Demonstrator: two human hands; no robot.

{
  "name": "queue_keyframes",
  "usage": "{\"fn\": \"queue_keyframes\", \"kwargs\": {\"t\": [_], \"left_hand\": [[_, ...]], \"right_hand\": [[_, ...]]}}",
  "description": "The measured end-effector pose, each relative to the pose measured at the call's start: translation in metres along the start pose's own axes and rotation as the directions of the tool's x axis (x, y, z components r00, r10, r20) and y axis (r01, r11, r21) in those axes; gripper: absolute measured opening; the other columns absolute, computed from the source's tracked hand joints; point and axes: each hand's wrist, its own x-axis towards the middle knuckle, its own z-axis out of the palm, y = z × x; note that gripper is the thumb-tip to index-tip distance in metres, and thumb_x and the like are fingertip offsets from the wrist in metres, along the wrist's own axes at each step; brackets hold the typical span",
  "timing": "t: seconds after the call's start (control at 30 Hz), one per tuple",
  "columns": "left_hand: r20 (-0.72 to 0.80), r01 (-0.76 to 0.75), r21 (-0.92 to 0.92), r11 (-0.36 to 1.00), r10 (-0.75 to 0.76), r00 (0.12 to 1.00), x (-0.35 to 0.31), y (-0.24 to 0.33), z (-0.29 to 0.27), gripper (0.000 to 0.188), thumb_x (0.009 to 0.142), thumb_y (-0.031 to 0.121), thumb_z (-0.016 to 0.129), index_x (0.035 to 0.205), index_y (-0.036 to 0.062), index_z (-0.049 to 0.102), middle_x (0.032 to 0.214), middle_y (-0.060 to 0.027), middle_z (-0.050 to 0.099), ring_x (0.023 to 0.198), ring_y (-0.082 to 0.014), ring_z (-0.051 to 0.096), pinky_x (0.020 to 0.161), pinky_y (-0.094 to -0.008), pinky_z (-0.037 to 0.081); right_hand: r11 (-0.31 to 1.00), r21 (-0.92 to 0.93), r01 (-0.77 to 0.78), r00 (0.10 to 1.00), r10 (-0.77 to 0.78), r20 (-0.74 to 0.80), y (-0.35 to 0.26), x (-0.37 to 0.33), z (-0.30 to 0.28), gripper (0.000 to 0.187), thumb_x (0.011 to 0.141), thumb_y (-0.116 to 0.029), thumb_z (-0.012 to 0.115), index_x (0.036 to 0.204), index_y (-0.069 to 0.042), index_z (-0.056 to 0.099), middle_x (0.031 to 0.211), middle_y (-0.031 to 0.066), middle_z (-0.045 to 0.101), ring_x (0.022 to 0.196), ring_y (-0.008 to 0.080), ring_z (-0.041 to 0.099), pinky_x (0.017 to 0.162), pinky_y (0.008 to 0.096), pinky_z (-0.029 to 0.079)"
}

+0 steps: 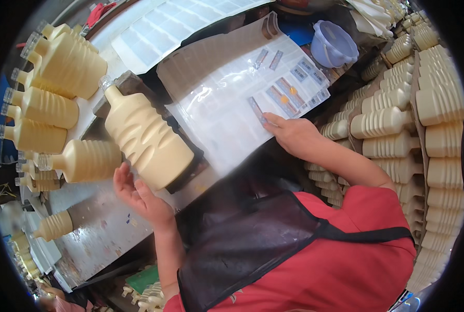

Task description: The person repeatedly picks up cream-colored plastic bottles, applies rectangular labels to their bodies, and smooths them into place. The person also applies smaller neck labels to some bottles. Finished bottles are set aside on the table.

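Observation:
A large cream plastic bottle [146,138] with a ribbed, dented body and a clear neck lies tilted on a dark rest in front of me. My left hand [141,195] is beside the bottle's lower end, fingers curled loosely and apart, with nothing in it. To the right spreads a glossy sheet of labels [206,99], much of it bare backing. At its near edge, my right hand [294,135] pinches the end of a narrow label strip [255,108] between thumb and forefinger. Other printed labels [284,96] remain stuck on the sheet near that hand.
Several cream bottles [68,62] stand at the left on the metal table [102,242]. Another bottle [91,161] is close to my left hand. A lavender bucket [333,44] sits beyond the sheet. Stacked rows of bottles [383,122] fill the right side. More label sheets [175,31] lie behind.

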Motion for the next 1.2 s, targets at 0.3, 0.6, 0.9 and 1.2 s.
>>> {"fn": "queue_keyframes", "kwargs": {"t": [0.3, 0.6, 0.9, 1.2], "left_hand": [[0.491, -0.121, -0.158, 0.980, 0.185, 0.851, -0.006, 0.057, 0.028, 0.029, 0.095, 0.006, 0.059, 0.123, -0.0029, 0.061, 0.119, -0.0189, 0.063, 0.109, -0.0273, 0.062, 0.096, -0.0367, 0.049], [0.862, 0.817, 0.099, 0.568, -0.459, 0.214, -0.028, 0.038, 0.105, 0.051, 0.109, 0.039, 0.047, 0.138, -0.0007, 0.058, 0.122, -0.0110, 0.064, 0.100, -0.0183, 0.062, 0.092, -0.0331, 0.052], [0.659, 0.823, -0.468, 0.322, -0.492, 0.568, 0.031, 0.066, 0.091, 0.037, 0.103, 0.036, 0.065, 0.117, 0.0020, 0.068, 0.099, -0.0033, 0.067, 0.081, -0.0122, 0.060, 0.075, -0.0289, 0.050], [0.046, 0.200, -0.221, 0.955, -0.194, 0.980, 0.097, 0.050, 0.025, 0.018, 0.096, 0.018, 0.076, 0.098, -0.0003, 0.074, 0.090, 0.0005, 0.068, 0.076, -0.0041, 0.056, 0.071, -0.0219, 0.048]], "right_hand": [[0.991, -0.053, 0.124, 0.967, -0.133, -0.216, 0.003, -0.021, 0.019, 0.032, 0.088, -0.015, 0.071, 0.117, -0.003, 0.066, 0.128, 0.0087, 0.065, 0.077, 0.0292, 0.070, 0.068, 0.0379, 0.058], [0.872, 0.490, 0.011, 0.999, 0.006, -0.032, 0.028, 0.024, -0.015, 0.008, 0.089, -0.008, 0.071, 0.095, -0.002, 0.073, 0.091, 0.0128, 0.073, 0.083, 0.0288, 0.070, 0.074, 0.0374, 0.054], [0.839, 0.276, 0.468, 0.864, -0.370, -0.342, -0.058, 0.092, -0.126, 0.014, 0.087, 0.011, 0.065, 0.096, 0.000, 0.069, 0.111, 0.0131, 0.070, 0.079, 0.0200, 0.071, 0.066, 0.0313, 0.055], [0.751, 0.159, 0.641, 0.696, -0.482, -0.533, -0.093, 0.191, -0.116, 0.018, 0.084, 0.007, 0.065, 0.097, -0.006, 0.068, 0.121, 0.0092, 0.067, 0.077, 0.0244, 0.070, 0.065, 0.0335, 0.056]]}}
